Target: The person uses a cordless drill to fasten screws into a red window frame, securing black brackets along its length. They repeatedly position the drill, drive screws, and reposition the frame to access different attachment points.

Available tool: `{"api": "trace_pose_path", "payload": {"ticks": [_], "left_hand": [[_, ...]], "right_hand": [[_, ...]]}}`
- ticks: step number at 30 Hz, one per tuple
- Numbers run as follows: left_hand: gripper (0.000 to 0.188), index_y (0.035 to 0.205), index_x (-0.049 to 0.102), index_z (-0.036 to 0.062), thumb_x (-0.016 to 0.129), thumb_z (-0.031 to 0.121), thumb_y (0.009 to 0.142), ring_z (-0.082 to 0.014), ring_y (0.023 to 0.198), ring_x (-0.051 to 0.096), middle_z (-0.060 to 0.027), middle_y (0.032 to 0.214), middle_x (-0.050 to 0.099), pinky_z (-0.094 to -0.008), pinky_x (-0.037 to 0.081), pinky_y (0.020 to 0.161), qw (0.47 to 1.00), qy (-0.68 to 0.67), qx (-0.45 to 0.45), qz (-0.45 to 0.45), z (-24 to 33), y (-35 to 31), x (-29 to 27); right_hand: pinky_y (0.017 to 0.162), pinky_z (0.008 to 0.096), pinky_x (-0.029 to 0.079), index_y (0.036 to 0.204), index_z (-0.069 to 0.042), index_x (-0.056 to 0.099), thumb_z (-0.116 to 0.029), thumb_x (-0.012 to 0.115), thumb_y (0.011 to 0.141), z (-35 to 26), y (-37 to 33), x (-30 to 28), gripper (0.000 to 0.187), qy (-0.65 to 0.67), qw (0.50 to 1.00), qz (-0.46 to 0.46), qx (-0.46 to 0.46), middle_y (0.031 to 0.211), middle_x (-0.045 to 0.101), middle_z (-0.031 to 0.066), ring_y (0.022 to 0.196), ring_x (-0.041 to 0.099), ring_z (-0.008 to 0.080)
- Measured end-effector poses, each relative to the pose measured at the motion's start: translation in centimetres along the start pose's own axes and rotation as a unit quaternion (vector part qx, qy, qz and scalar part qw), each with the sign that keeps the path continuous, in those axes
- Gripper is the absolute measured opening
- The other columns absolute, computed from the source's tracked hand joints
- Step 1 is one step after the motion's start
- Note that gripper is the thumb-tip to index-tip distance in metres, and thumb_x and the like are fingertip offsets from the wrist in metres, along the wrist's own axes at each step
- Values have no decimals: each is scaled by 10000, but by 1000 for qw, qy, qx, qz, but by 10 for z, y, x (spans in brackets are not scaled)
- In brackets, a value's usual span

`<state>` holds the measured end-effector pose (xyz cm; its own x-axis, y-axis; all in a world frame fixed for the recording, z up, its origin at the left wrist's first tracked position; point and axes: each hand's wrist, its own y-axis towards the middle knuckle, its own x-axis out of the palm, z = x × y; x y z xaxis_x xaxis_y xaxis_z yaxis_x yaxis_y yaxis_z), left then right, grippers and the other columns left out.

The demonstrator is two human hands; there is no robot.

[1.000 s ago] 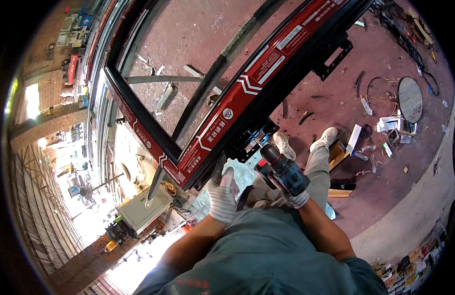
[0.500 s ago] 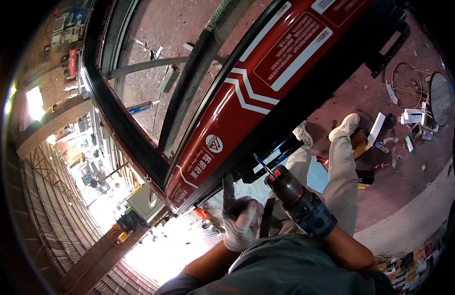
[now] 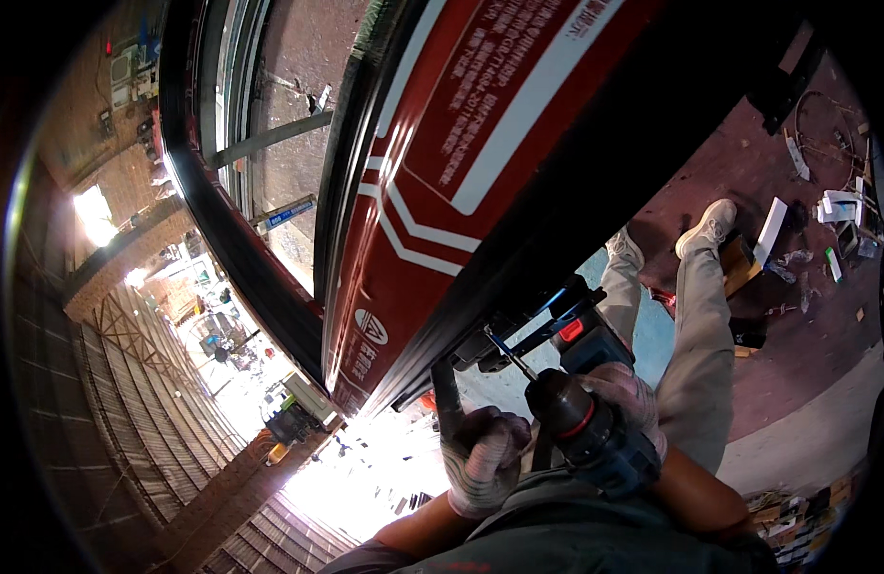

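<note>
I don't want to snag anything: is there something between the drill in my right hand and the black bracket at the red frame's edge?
Nothing visible stands between them. The drill in your right hand points its bit toward the black bracket, though contact is unclear. Your left hand is left of the drill.

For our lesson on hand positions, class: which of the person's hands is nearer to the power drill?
Right. The right hand grips the power drill itself; the left hand is off to the drill's left, not holding it.
</note>
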<state>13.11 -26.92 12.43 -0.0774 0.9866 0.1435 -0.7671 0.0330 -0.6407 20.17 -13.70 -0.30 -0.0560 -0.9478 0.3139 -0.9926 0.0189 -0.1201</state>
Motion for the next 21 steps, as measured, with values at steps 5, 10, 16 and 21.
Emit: {"api": "trace_pose_path", "payload": {"ticks": [5, 10, 16, 21], "left_hand": [[825, 1502, 111, 210, 581, 19, 851, -94, 483, 402, 7, 600, 457, -269, 372, 559, 1000, -14, 4, 2, -3, 2, -7], [882, 1500, -23, 214, 599, 114, 883, -79, 454, 393, 17, 530, 424, -248, 348, 498, 1000, 21, 12, -13, -2, 3, -1], [899, 1500, -34, 216, 604, 109, 875, -71, 456, 375, 21, 526, 406, -256, 348, 510, 1000, 9, 15, -16, -4, 3, 4], [858, 1504, 6, 226, 573, 76, 878, -104, 502, 387, 12, 579, 424, -294, 362, 562, 999, -5, 12, -29, -3, 3, -1]], "right_hand": [[649, 405, 482, 1088, 4, 583, -179, 691, 666, 17, -9, 4, 473, 24, 1000, -4, -1, 805, 630, 164, 720, 626, 340], [627, 408, 486, 1130, -2, 561, -161, 683, 667, 12, -9, 4, 505, -51, 998, -3, -20, 777, 632, 154, 696, 627, 342], [615, 389, 484, 1120, 8, 571, -184, 677, 666, 15, 4, -6, 504, -71, 994, -28, -77, 771, 629, 153, 686, 625, 325], [615, 374, 495, 1122, 30, 562, -182, 675, 680, 17, -1, -4, 503, -25, 996, -24, -86, 771, 631, 153, 685, 633, 324]]}}
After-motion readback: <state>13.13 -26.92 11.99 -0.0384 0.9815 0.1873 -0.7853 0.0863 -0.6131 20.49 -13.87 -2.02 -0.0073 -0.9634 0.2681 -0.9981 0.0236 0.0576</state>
